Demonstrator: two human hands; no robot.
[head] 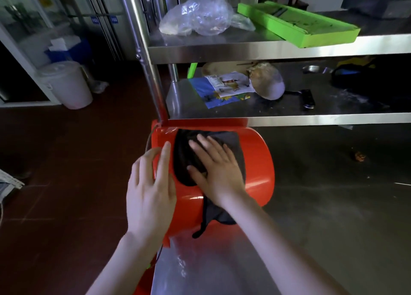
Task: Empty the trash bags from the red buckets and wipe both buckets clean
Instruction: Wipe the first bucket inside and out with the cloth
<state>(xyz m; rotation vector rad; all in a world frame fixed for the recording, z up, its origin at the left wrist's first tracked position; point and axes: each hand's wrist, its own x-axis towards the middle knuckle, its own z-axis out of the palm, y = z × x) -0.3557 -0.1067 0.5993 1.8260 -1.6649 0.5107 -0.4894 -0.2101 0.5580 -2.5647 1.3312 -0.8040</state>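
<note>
A red bucket [258, 161] lies on its side on the steel table, its rim end toward the left edge. A dark cloth [184, 159] is draped over the bucket's upper side. My right hand [215, 167] presses flat on the cloth with fingers spread and straight. My left hand [151, 188] rests on the bucket's left end near the rim, fingers extended, beside the thin wire handle [148, 143]. A second red shape [142, 285] shows below the table's left edge, mostly hidden.
The steel table [322, 216] stretches right. A lower shelf [289, 121] holds a pan [270, 83], papers and a knife. The upper shelf carries a green tray [298, 25] and clear plastic bags [198, 12]. A white lidded bucket [66, 85] stands on the dark red floor.
</note>
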